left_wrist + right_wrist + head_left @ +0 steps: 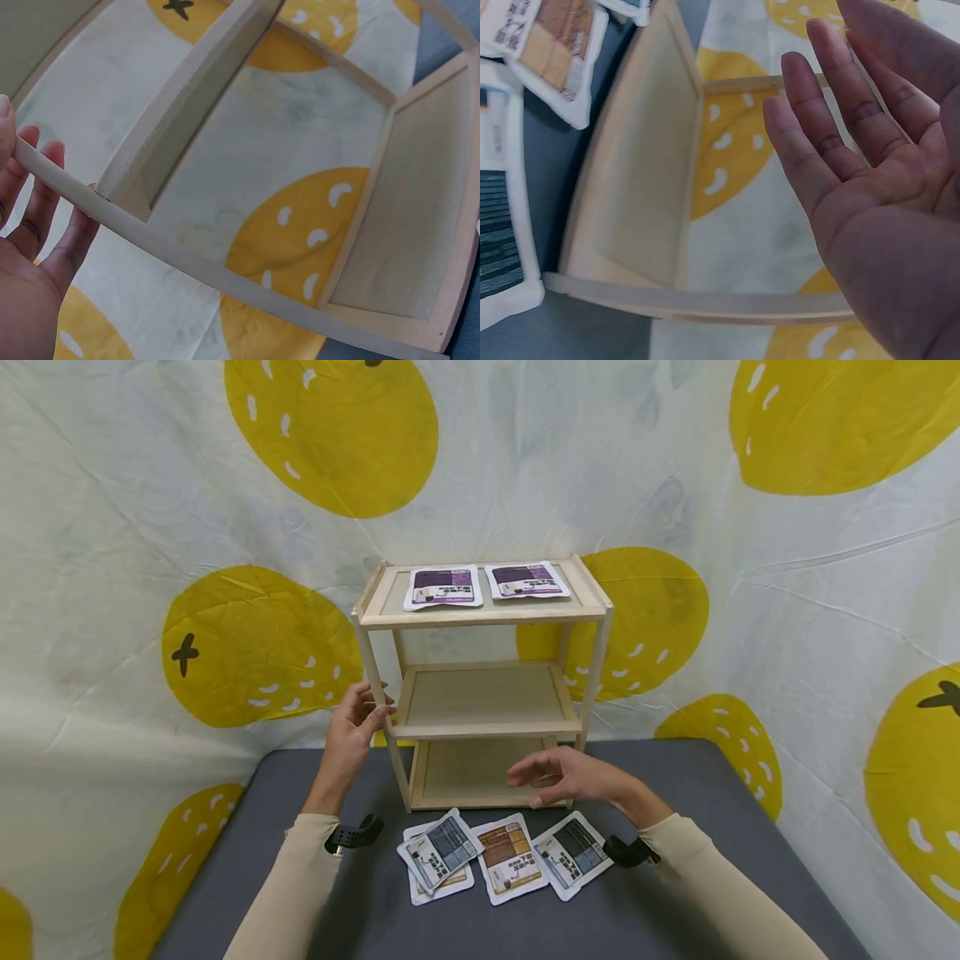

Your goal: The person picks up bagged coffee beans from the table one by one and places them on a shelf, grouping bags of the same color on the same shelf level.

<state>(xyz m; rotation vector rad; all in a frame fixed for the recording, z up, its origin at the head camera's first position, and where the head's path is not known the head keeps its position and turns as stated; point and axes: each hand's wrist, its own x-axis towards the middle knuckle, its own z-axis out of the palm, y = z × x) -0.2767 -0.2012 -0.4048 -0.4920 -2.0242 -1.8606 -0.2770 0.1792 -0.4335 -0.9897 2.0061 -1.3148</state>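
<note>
A three-tier wooden shelf [487,730] stands on the grey table. My left hand [351,727] holds its left front post [367,652] near the middle tier, thumb in front and fingers [75,247] behind the wood. My right hand [573,774] hovers before the bottom tier with nothing in it, its fingers [802,150] loosely bent and spread. Two purple-and-white packets, one left [442,587] and one right [527,580], lie flat on the top tier. In front of the shelf lie a blue-grey packet [441,852] overlapping another packet, a brown packet [513,858] and a dark green packet [573,853].
The grey table [292,793] extends to both sides of the shelf. Behind it hangs a pale cloth [480,460] printed with big yellow fruits. Black bands, left [356,833] and right [630,852], circle both wrists over beige sleeves.
</note>
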